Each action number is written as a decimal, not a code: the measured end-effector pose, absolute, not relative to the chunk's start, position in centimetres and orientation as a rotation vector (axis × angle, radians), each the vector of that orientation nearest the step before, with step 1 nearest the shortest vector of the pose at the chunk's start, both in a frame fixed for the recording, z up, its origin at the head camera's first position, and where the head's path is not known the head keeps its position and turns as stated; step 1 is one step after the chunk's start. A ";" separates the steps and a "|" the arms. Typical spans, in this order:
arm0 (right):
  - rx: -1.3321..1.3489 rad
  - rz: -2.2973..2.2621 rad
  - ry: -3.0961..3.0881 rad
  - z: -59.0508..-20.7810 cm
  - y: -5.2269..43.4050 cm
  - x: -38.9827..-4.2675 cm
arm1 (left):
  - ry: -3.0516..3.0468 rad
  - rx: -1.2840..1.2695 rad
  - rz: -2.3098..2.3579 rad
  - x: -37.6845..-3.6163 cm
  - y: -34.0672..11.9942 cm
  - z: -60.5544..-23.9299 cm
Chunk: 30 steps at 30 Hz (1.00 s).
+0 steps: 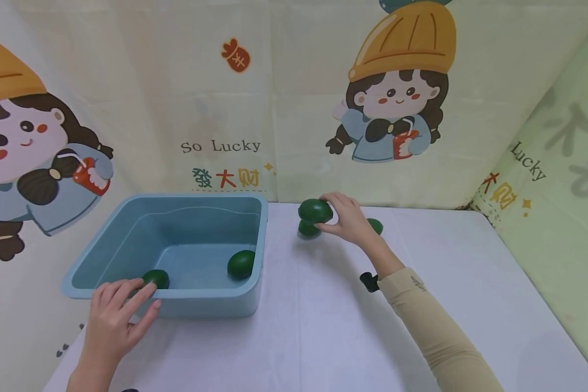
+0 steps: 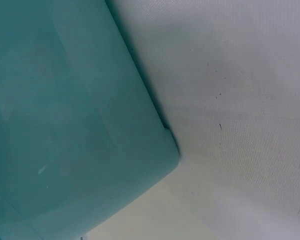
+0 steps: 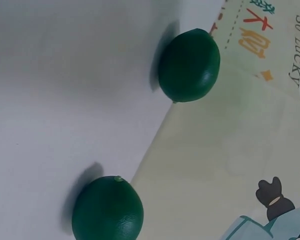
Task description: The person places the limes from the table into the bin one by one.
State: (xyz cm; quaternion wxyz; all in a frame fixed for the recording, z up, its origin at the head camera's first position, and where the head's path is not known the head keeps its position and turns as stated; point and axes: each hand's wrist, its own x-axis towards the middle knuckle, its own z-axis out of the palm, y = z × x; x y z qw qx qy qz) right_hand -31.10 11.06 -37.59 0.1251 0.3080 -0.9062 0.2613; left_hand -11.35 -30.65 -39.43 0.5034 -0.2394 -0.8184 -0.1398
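My right hand pinches a dark green lime between thumb and fingers. Just under it, a second lime sits on the white table, and a third lime shows partly behind the wrist. Both table limes appear in the right wrist view, one lime higher up and another lime at the bottom. At the near left rim of a blue bin, my left hand lies with loosely extended fingers. Inside are a lime by those fingertips and a lime at the right wall.
A patterned cloth backdrop rises behind the white tabletop, and another panel borders it on the right. The left wrist view is filled by the bin's outer wall and white cloth.
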 end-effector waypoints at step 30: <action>1.013 0.742 -2.571 -34.4 7.0 -31.1 | -1.983 -0.586 -0.339 -11.4 -30.8 -39.6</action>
